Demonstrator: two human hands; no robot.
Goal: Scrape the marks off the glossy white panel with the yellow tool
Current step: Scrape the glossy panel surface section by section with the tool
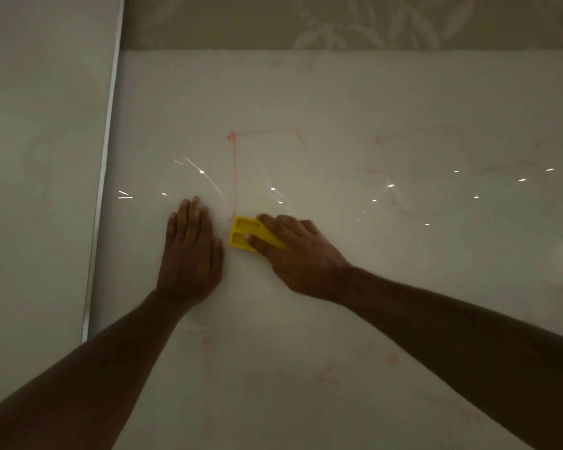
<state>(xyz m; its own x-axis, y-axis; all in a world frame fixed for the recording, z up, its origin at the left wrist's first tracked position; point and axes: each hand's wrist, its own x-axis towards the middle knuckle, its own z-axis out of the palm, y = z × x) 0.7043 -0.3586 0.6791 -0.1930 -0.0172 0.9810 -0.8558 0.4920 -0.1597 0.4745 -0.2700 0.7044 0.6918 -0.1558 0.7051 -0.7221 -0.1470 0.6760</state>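
The glossy white panel [338, 102] fills most of the view and shows small light reflections. A red drawn line [235, 177] runs down it from a corner mark, with a fainter top stroke going right. My right hand [301, 254] grips the yellow tool [245, 234], a flat plastic scraper, pressed on the panel at the lower end of that red line. My left hand [190, 251] lies flat on the panel with fingers together, just left of the tool, holding nothing. Fainter red marks [390, 177] spread over the panel's right side and lower part.
A metal strip [102, 190] borders the panel on the left, with another pale panel [36, 157] beyond it. A patterned wall surface [338, 21] runs above the panel's top edge. The scene is dim.
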